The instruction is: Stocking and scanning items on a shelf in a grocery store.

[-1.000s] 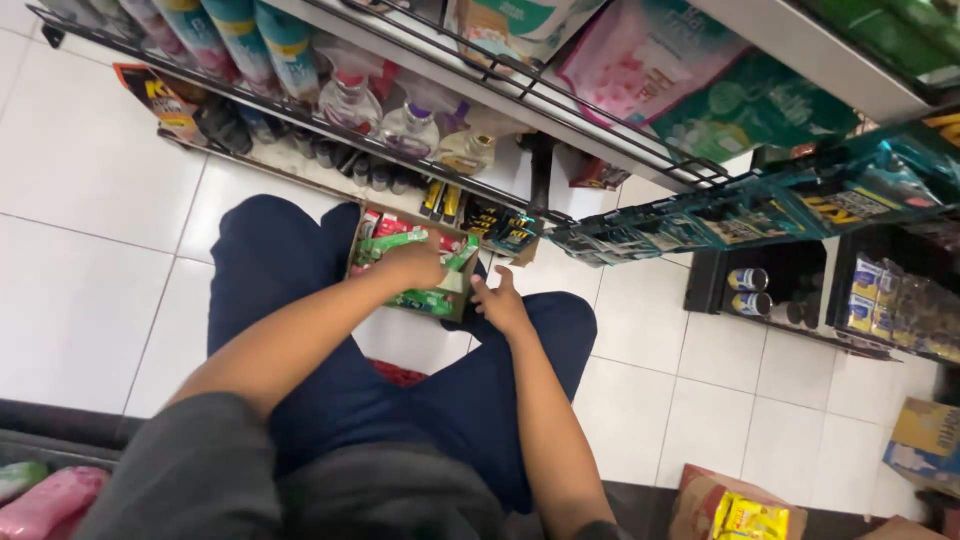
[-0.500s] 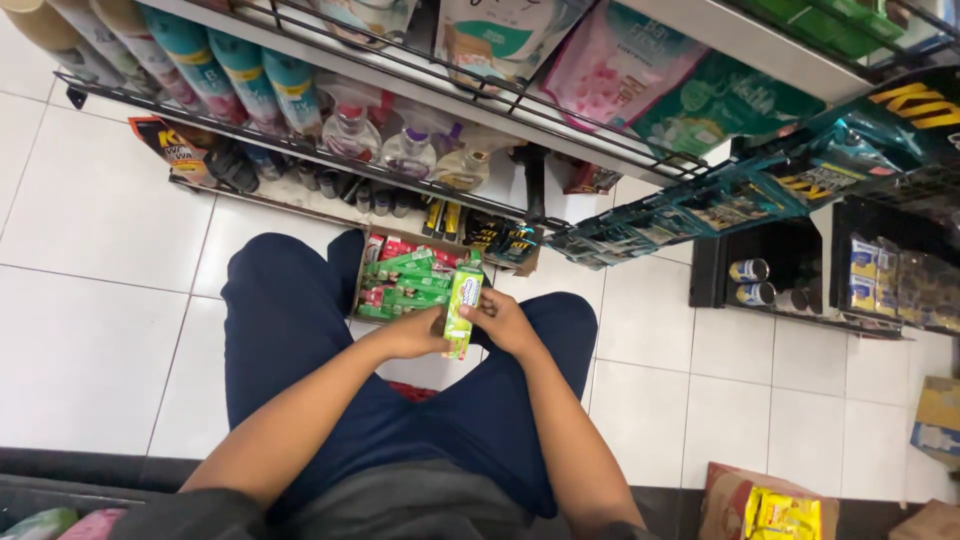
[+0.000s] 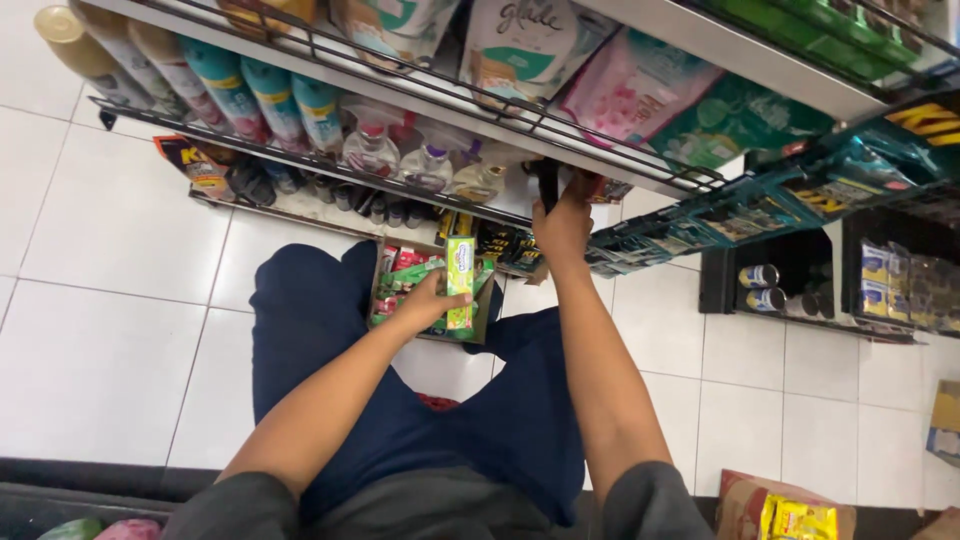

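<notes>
My left hand [image 3: 428,303] grips a small green packet [image 3: 460,281], held upright above an open cardboard box [image 3: 478,325] of red and green packets on the floor between my knees. My right hand [image 3: 563,225] is raised to the wire shelf edge [image 3: 600,165] and its fingers close round a dark object [image 3: 547,183] under the shelf; what that object is I cannot tell. My legs in dark blue trousers [image 3: 300,330] straddle the box.
Wire shelves carry spray bottles [image 3: 250,95], clear bottles [image 3: 372,150] and refill pouches [image 3: 640,95]. Low shelves at right hold teal packets [image 3: 750,215] and cans [image 3: 760,277]. White tiles [image 3: 100,300] cover the floor. A brown carton with yellow packets [image 3: 795,515] sits lower right.
Both hands were at the box a second ago. The left hand lifted a green packet out, and the right hand let go and rose to the shelf edge.
</notes>
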